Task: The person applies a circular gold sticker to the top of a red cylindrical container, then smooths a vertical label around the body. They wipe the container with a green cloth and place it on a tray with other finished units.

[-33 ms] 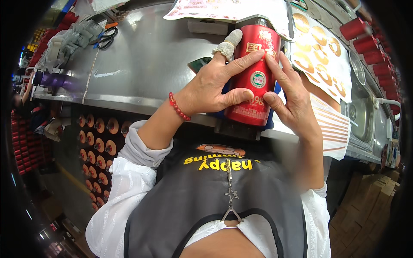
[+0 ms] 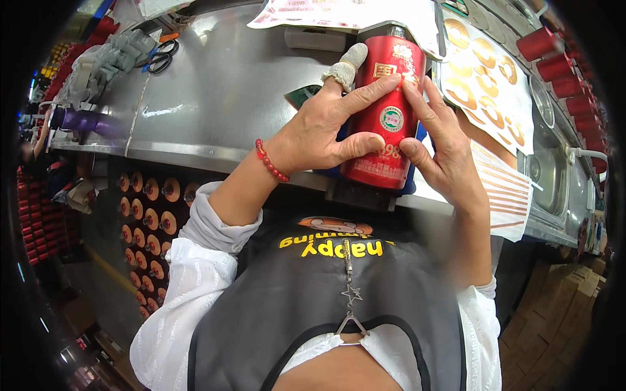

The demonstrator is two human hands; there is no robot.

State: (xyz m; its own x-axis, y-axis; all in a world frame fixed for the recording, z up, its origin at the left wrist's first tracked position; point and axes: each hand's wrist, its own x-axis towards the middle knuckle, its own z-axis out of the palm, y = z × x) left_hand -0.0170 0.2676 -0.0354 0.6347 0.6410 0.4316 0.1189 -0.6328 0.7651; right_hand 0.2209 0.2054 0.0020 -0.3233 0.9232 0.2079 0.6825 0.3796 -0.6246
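A red bottle (image 2: pixel 375 171) with gold print and a round green-and-white emblem lies on its back, its clear neck pointing away from me. Under it, bits of a blue support show at the counter's near edge. From the left, my left hand (image 2: pixel 326 127) grips the bottle, thumb low on its front and forefinger on the gold lettering. A knitted white cot (image 2: pixel 345 68) covers one finger of that hand. My right hand (image 2: pixel 443 140) holds the bottle's right side, its fingertip meeting my left forefinger at the lettering. Both hands' remaining fingers are partly hidden.
Gold sticker sheets (image 2: pixel 486 78) and a striped sheet (image 2: pixel 499 202) lie to the right, beside a sink (image 2: pixel 549 179). Black scissors (image 2: pixel 163 57) and clear plastic wrap (image 2: pixel 117 62) sit far left. Red bottles (image 2: pixel 554 65) line the right; stacked bottles (image 2: pixel 150 225) stand below the counter.
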